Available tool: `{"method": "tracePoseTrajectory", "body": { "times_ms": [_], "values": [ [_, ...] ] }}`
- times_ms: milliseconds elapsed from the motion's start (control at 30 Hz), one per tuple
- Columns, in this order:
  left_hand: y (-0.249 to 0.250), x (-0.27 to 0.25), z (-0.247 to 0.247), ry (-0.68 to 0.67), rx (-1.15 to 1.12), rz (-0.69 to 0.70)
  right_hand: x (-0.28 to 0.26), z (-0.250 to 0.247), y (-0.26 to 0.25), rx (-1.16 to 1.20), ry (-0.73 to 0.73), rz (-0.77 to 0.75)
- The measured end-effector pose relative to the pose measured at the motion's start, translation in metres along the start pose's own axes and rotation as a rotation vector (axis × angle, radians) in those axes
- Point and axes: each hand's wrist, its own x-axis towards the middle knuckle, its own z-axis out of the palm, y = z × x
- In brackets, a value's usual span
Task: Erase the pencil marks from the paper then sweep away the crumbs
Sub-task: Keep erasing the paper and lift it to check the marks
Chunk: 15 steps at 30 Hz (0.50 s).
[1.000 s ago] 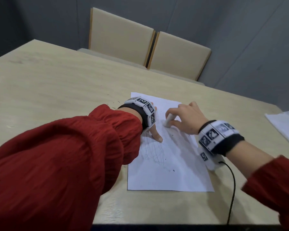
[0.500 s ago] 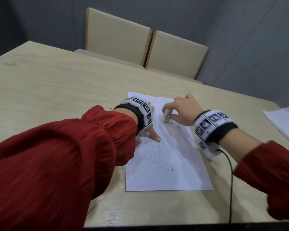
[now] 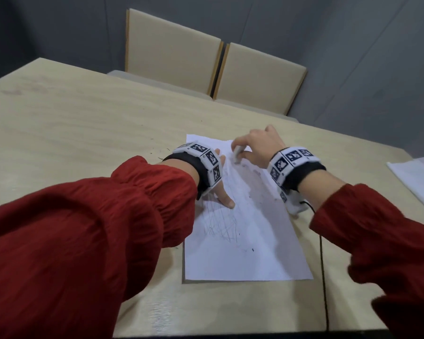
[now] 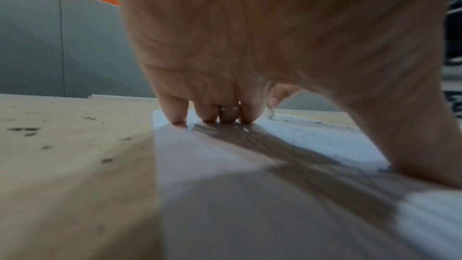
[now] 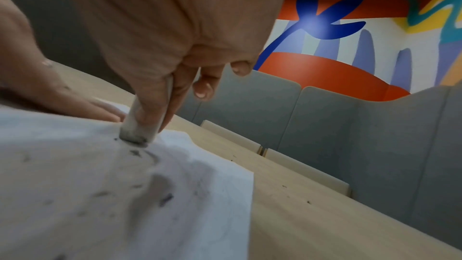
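Centre-right of the head frame, right hand (image 3: 260, 146) pinches a white eraser (image 3: 236, 155), its dirty tip pressed onto the paper (image 3: 242, 255) near the top edge. Left hand (image 3: 218, 189) lies splayed, straight fingertips (image 4: 178, 115) and thumb pressing the sheet's left part. Pencil scribbles (image 3: 222, 226) sit mid-sheet, dark crumbs (image 5: 166, 199) scattered on paper and table (image 3: 83, 133). Two beige chairs (image 3: 213, 62) at upper frame.

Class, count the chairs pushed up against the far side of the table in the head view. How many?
2. The left beige padded chair and the right beige padded chair stand side by side, backs touching, behind the light wooden table. Others may sit off-frame.
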Motion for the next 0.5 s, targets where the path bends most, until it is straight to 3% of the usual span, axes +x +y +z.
{"method": "tracePoseTrajectory", "body": {
  "times_ms": [100, 233, 333, 500],
  "values": [
    [-0.001, -0.001, 0.0, -0.011, 0.006, -0.013, 0.004, 0.004, 0.003, 0.023, 0.018, 0.048],
    [0.001, -0.001, 0.001, -0.022, 0.007, 0.009, -0.028, 0.004, 0.025, -0.106, -0.071, -0.031],
    [0.002, -0.003, -0.001, -0.018, 0.01, 0.0, -0.019, -0.002, 0.022, -0.16, -0.083, -0.059],
    [-0.002, 0.0, -0.001, -0.033, -0.012, -0.002, 0.0, 0.006, 0.012, -0.049, 0.004, 0.06]
  ]
}}
